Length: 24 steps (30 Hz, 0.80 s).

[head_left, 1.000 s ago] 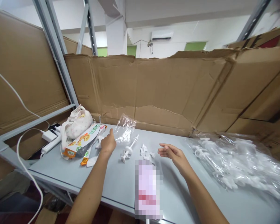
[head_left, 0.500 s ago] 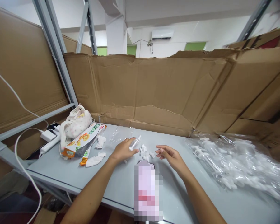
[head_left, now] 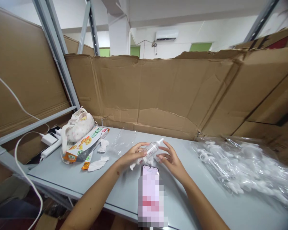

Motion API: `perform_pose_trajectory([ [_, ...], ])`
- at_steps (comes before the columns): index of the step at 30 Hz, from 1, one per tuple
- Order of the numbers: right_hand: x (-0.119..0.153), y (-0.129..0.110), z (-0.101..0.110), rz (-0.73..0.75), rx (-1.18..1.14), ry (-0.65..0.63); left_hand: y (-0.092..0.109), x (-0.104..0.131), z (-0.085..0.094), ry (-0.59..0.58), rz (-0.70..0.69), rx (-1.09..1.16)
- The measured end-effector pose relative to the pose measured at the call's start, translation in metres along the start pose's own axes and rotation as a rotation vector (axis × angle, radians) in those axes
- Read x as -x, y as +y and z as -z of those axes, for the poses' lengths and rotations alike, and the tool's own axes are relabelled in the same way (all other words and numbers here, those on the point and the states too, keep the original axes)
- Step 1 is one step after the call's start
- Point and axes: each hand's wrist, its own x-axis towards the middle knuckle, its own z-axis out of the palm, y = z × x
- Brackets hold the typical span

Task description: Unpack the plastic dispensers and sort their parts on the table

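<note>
Left hand [head_left: 133, 154] grips syringe [head_left: 152, 148], right hand [head_left: 171, 158] half-curled beside it, clear of table edge [head_left: 120, 210]

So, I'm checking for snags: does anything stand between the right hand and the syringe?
Nothing visible does. The left hand holds the syringe, and the right hand is close beside its tip end; whether they touch is unclear. The phone lies nearer the person, out of the way.

Glossy clear plastic syringe [head_left: 151, 149]; shiny, crinkled plastic bag [head_left: 242, 169]; matt, creased cardboard wall [head_left: 144, 86]; smooth worktop [head_left: 124, 191] with slight sheen; soft cloth pouch [head_left: 83, 126]; matt, crumpled tissue [head_left: 98, 164]
</note>
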Motion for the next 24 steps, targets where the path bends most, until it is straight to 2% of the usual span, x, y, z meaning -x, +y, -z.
perform_pose_trajectory([
  [3,0.004,-0.002,-0.004,0.326,0.468,0.141,-0.003,0.001,-0.010,-0.081,0.044,0.165],
  [6,0.006,-0.008,-0.004,0.597,0.820,0.303,-0.004,0.003,-0.017,-0.120,0.057,0.153],
  [8,0.008,-0.012,-0.003,0.713,0.931,0.350,-0.005,0.004,-0.019,-0.143,0.057,0.106],
  [11,0.010,-0.016,-0.006,0.788,0.955,0.290,-0.007,0.003,-0.019,-0.172,0.042,0.085],
  [14,0.012,-0.016,-0.009,0.732,0.789,0.270,-0.011,-0.001,-0.016,-0.077,-0.016,0.063],
  [16,0.013,-0.016,-0.009,0.605,0.598,0.285,-0.013,-0.003,-0.015,0.018,-0.078,-0.032],
  [18,0.013,-0.018,-0.008,0.400,0.388,0.302,-0.012,-0.003,-0.016,0.118,-0.186,-0.249],
  [21,0.012,-0.025,-0.006,0.122,0.057,0.265,-0.012,0.000,-0.023,0.243,-0.417,-0.722],
  [24,0.011,-0.032,-0.009,0.000,-0.285,0.125,-0.016,0.001,-0.030,0.286,-0.546,-1.065],
])
